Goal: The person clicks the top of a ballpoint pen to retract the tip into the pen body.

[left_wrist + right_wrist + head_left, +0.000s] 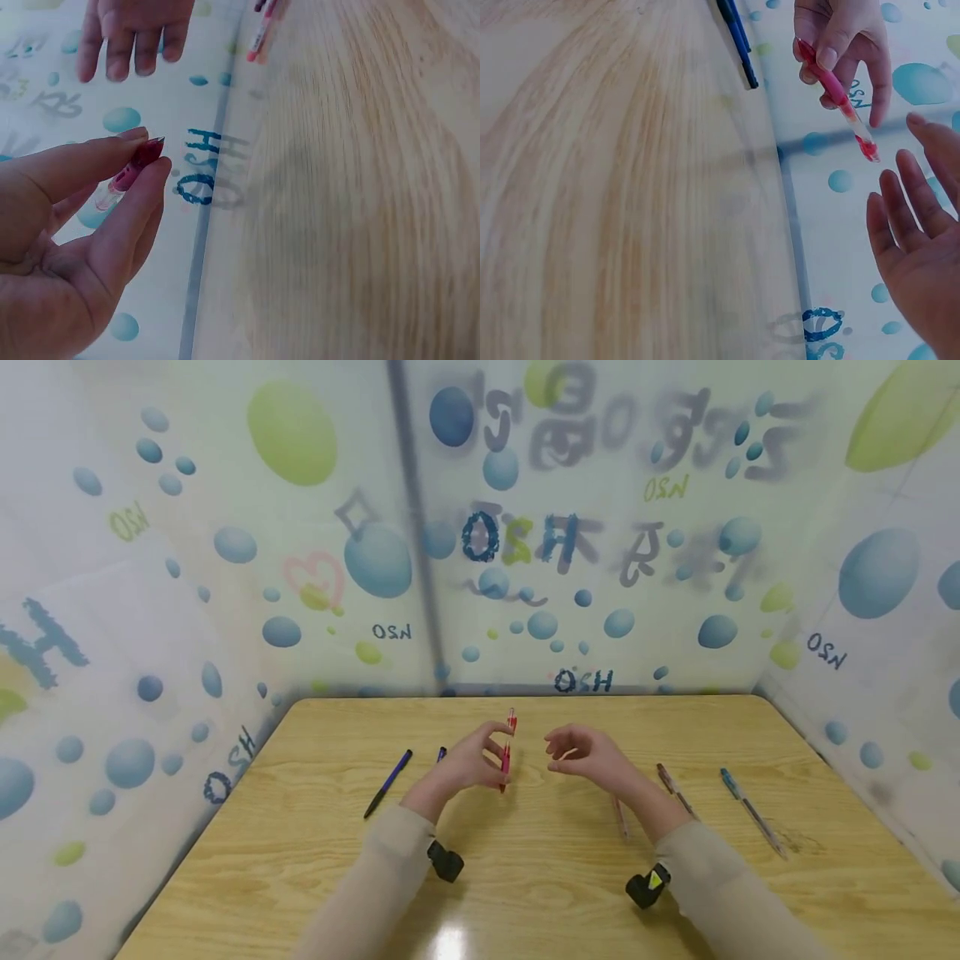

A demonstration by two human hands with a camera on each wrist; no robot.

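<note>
A red pen (506,763) is pinched between the thumb and fingers of the left hand (468,762), held above the table. In the left wrist view the pen's dark red tip end (148,152) pokes out between thumb and fingertips of the left hand (97,225). The right wrist view shows the pen (832,84) slanting, its clear and red end towards the right hand (922,217). To the right of the pen, apart from it, the right hand (588,753) has its fingers loosely bent with nothing between them.
A blue pen (388,783) lies at the left, with another blue pen (442,753) partly behind the left hand. On the right lie a pink pen (620,817), a dark red pen (675,791) and a teal pen (752,812). Patterned sheeting (510,635) stands behind the wooden table (525,893).
</note>
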